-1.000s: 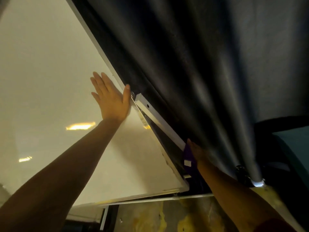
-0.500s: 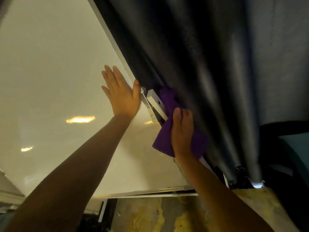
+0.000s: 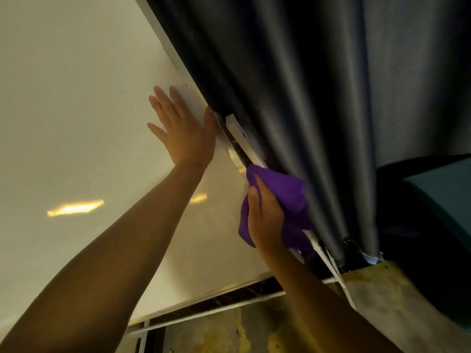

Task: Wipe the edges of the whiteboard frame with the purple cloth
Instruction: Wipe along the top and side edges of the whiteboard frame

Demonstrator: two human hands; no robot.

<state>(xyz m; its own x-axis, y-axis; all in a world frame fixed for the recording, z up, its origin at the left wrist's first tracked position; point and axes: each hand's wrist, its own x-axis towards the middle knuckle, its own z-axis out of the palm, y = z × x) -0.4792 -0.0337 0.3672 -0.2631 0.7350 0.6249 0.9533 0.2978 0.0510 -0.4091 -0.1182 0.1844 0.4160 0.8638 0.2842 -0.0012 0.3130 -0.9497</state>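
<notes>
A large whiteboard (image 3: 76, 123) fills the left of the head view, tilted, with a pale metal frame (image 3: 242, 138) running diagonally along its right edge. My left hand (image 3: 183, 133) lies flat and open against the board, thumb touching the frame. My right hand (image 3: 265, 220) grips a bunched purple cloth (image 3: 288, 200) and presses it over the frame's lower right stretch. The cloth covers that part of the frame.
A dark grey curtain (image 3: 318, 98) hangs right behind the frame, touching the cloth. A teal cushion or seat (image 3: 446, 200) sits at the far right. Below the board's bottom edge (image 3: 204, 294) is a stained concrete floor (image 3: 254, 332).
My right hand came up from behind the frame's lower end, gripped the cloth over the frame near my left hand, then slid it down the edge. My left hand stays flat on the board.
</notes>
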